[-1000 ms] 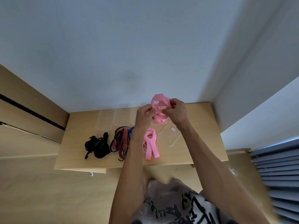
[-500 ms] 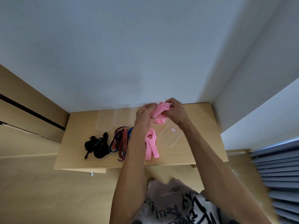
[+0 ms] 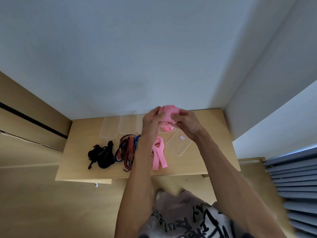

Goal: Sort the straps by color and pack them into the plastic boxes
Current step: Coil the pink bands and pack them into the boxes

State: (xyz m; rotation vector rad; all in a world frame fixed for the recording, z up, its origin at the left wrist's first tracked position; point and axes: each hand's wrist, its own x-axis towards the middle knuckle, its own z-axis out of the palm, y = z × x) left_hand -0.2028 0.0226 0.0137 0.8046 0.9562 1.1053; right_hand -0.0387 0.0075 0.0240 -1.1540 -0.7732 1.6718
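Both my hands hold one bunched pink strap [image 3: 168,113] above the back of the wooden table [image 3: 80,134]. My left hand [image 3: 151,125] grips its left side and my right hand [image 3: 186,124] pinches its right side. Below them a clear plastic box [image 3: 169,131] holds another coiled pink strap. More pink straps [image 3: 158,154] lie loose near the table's front. Red and blue striped straps [image 3: 127,149] lie to their left. A heap of black straps [image 3: 101,156] sits further left.
Two empty clear boxes [image 3: 109,127] [image 3: 128,124] stand along the back edge by the wall. A clear lid with a red label [image 3: 180,142] lies on the table's right half. Grey slatted panels [image 3: 295,186] fill the right side.
The pink strap went from an open loop held high to a tight bundle between both hands. The hands dropped slightly, then stayed over the box.
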